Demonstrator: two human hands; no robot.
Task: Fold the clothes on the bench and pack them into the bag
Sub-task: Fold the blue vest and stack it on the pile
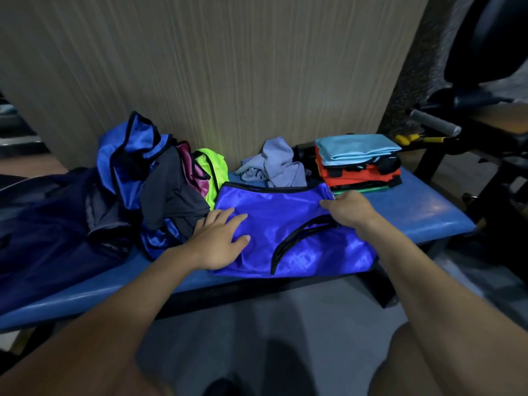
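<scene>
Left hand [221,238]: flat, fingers spread, palm pressing the near-left part of a shiny royal-blue satin garment with black trim [291,235]. Grips nothing.

Right hand [350,208]: at the garment's far-right corner, fingers curled toward the edge. Pinching the cloth or only resting on it, cannot tell.

The garment lies spread across the blue padded bench [423,207], already a rough rectangle, black armhole trim arcing across its middle.

Step in hand, by my reading: mid-fold, smoothing and holding. Next move likely calls for lifting the right edge over toward the left hand while that palm pins the slippery fabric.

Outward, left: heap of unfolded clothes [160,178], blue, grey, pink, neon yellow. Behind: crumpled pale grey-blue cloth [274,164]. Far right: stack of folded pieces [357,164], light blue over orange and green. Dark navy bag [48,224], apparently, at far left.
</scene>
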